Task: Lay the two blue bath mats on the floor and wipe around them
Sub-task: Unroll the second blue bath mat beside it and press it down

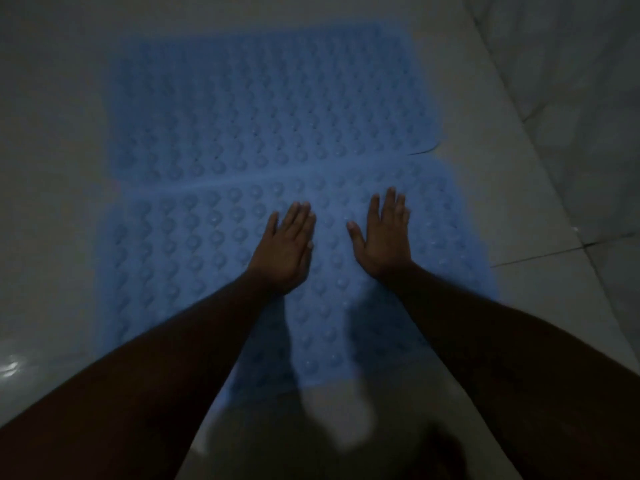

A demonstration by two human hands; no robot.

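Two blue bath mats with rows of round bumps lie flat on the pale tiled floor, one behind the other. The far mat [263,105] meets the near mat [180,244] along a seam across the middle of the view. My left hand [285,251] lies flat on the near mat, fingers straight and together. My right hand [382,237] lies flat beside it on the same mat, fingers straight and thumb spread. Both hands hold nothing.
Glossy light floor tiles [52,168] surround the mats, with dark grout lines [554,251] at the right. The tiled floor carries on past a diagonal tile joint at the upper right [571,81]. The room is dim, and my arms cast shadows on the near mat.
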